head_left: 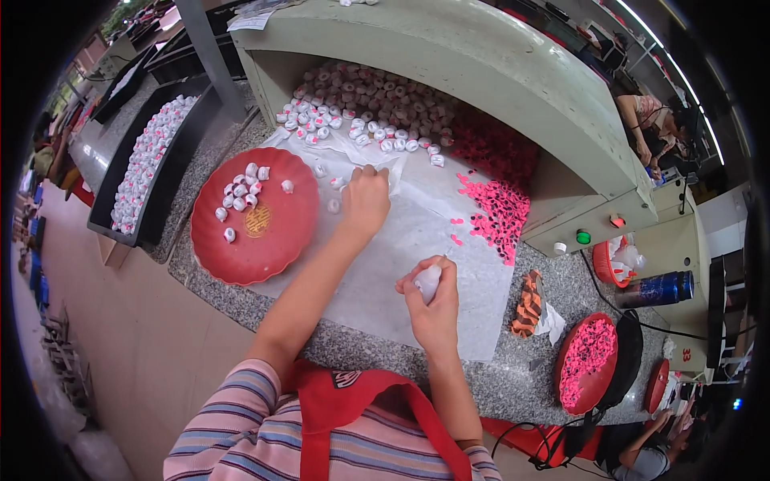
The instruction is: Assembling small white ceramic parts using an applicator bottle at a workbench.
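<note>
My right hand [435, 309] is wrapped round a smooth, white, rounded object [427, 282], perhaps a small squeeze bottle. Farther forward, my left hand [367, 199] is closed with its fingertips down at the white sheet [465, 313]; whatever they hold is hidden. A small white piece with a pink mark [338, 183] lies right beside those fingers. Beyond them, many similar white round pieces [385, 100] are heaped under the grey-green metal hood. Small pink pieces with dark centres [499, 215] spread over the sheet's right side. Left of my forearm, a red scalloped plate [277, 260] holds several white pieces.
A long black tray [152, 216] full of white pieces stands at left. The metal hood [385, 36] arches over the back, with buttons at its right end. To the right are an orange-and-black wrapped item [527, 305], a red dish of pink pieces [568, 401] and a blue can [658, 290]. Other people sit farther right.
</note>
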Motion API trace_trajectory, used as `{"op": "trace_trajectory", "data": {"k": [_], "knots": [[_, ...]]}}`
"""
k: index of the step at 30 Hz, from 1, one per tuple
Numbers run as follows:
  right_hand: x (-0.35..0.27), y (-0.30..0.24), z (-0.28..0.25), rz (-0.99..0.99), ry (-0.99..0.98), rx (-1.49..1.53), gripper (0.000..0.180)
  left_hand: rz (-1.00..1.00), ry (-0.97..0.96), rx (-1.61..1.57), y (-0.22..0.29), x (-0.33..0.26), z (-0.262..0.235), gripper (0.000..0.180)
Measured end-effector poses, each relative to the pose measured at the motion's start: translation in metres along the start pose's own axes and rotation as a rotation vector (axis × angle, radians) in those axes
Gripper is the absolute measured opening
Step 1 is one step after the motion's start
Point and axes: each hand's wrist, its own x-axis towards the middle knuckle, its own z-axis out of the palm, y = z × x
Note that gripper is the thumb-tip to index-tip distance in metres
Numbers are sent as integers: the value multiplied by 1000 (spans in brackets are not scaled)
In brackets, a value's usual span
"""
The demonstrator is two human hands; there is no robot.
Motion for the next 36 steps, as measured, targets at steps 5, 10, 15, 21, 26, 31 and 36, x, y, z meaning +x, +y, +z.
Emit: {"op": "trace_trajectory", "data": {"k": [5, 10, 15, 21, 26, 31, 36], "knots": [[-10, -5, -30, -123, 221, 94, 32, 59, -93, -304, 18, -9, -6, 31], [-24, -39, -38, -163, 363, 31, 32, -340, -631, -1646, 41, -62, -76, 34], [-49, -53, -30, -431, 400, -248, 26, -227, -405, -1536, 47, -90, -96, 32], [-53, -58, -28, -590, 282, -467, 20, -217, -276, -1650, 53, -96, -105, 31], [-45, -59, -26, -724, 268, -479, 20, -148, -284, -1625, 52, -98, -106, 31], [-43, -62, -25, -745, 259, -510, 20, -132, -287, -1630, 51, -98, -107, 31], [-42, -62, -24, -756, 247, -499, 19, -82, -241, -1618, 52, -99, -105, 30]]}}
